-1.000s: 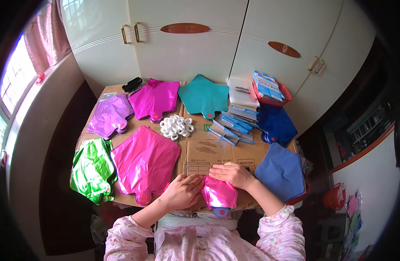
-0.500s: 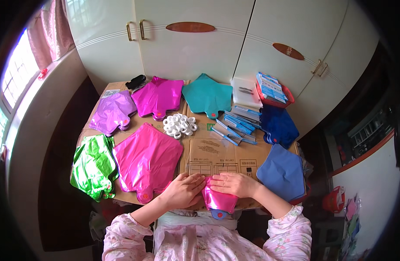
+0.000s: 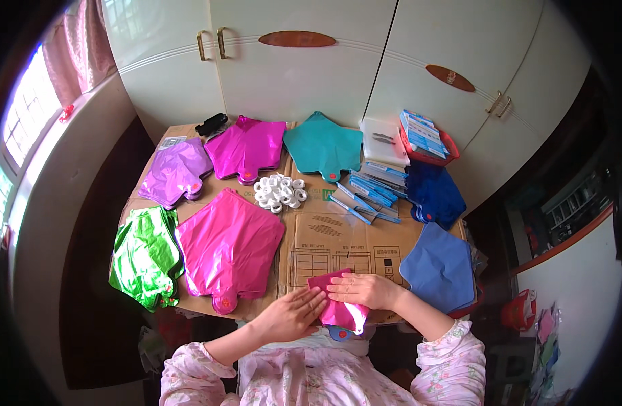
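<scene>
Left hand [image 3: 294, 312] and right hand [image 3: 361, 289]: both flat, fingers together, pressing a folded pink foil balloon [image 3: 338, 308] at the near edge of the desk [image 3: 338, 237]. Step judged: folding. Next fold needs firm creasing.

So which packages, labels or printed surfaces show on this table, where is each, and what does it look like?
Flattened cardboard: brown table cover, dark printed panels in front of the hands.
White label: small rectangle, far left corner of the cardboard.
Blue-and-white packets: stacked in a red basket, far right.
Slim blue-and-white packets: fanned out right of centre.
Green label: small sticker on the cardboard.
</scene>
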Motion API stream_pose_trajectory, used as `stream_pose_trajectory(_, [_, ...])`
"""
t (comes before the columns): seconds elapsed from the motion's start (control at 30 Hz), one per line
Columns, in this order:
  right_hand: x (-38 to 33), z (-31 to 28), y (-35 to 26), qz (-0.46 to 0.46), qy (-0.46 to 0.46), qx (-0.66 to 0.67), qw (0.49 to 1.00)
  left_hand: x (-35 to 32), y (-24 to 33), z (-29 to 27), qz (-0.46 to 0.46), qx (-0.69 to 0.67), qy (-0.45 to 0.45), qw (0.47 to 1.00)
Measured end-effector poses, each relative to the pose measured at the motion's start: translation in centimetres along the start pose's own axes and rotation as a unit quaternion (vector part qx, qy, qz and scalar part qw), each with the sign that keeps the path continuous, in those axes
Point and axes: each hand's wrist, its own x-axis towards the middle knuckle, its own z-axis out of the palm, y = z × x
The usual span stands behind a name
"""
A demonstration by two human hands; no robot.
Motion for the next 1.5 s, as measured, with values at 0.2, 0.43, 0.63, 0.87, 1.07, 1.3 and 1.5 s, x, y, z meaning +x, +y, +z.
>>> stream_pose_trajectory(0.2, [-0.1,-0.1,0.3,0.018,-0.009,0.062,0.998,0.0,2.7,0.9,-0.005,0.028,0.017,0.999])
stream_pose_trajectory(0.43, [-0.6,-0.2,-0.1,0.027,-0.037,0.097,0.994,0.0,3.8,1.6,-0.026,0.027,0.048,0.998])
stream_pose_trajectory(0.63, [-1.1,-0.9,-2.8,0.053,-0.060,0.093,0.992,-0.9,4.4,2.9,-0.009,0.014,0.125,0.992])
stream_pose_trajectory(0.87, [-1.5,-0.4,-5.3,0.131,0.061,0.179,0.973,-0.5,3.9,1.9,-0.119,-0.181,0.245,0.945])
stream_pose_trajectory(1.07, [-0.1,-2.0,-6.1,0.268,0.210,0.447,0.827,-1.1,1.7,-1.4,-0.332,-0.404,0.253,0.814])
stream_pose_trajectory(1.3, [1.3,-0.3,-7.4,0.387,0.296,0.453,0.747,-1.1,1.3,-1.6,-0.340,-0.453,0.262,0.781])
stream_pose_trajectory(1.5, [3.4,-1.0,-9.0,0.414,0.374,0.367,0.744,-0.4,1.5,-2.6,-0.339,-0.447,0.280,0.779])
